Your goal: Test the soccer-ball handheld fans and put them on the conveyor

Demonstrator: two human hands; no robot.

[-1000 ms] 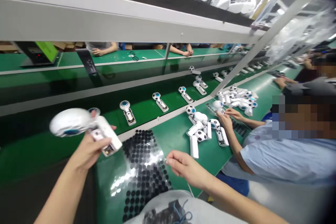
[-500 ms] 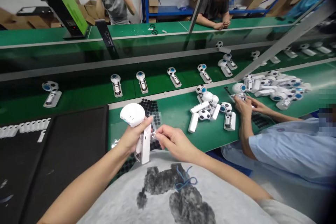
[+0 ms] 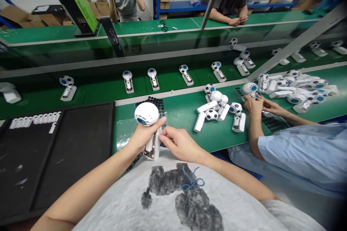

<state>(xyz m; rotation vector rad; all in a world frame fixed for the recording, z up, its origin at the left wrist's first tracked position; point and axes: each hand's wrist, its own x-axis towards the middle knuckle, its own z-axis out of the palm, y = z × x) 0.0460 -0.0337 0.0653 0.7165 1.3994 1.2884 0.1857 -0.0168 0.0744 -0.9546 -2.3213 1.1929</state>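
My left hand point(image 3: 144, 136) is wrapped round the neck of a white handheld device point(image 3: 146, 114) with a round head. A blue disc shows low on the head, and the open handle point(image 3: 151, 148) reveals a dark circuit strip inside. Thumb and forefinger of my right hand point(image 3: 184, 145) are pinched together against the handle's right edge. Whatever lies between those fingertips is too small to make out. Behind the device, a sheet of round black stickers point(image 3: 156, 101) lies partly covered on the green bench point(image 3: 179, 115).
Several similar football-patterned devices point(image 3: 211, 114) lie heaped to the right. Beyond, a co-worker's hands point(image 3: 255, 104) handle another, near a larger pile point(image 3: 295, 88). A green conveyor point(image 3: 168, 79) carries more devices past the bench. At left lies a black tray point(image 3: 81, 144) beside several white parts point(image 3: 35, 119).
The device has turned in my left hand, so its blue disc and open handle now face me more. My right fingertips stay at its edge. The view has shifted slightly left.
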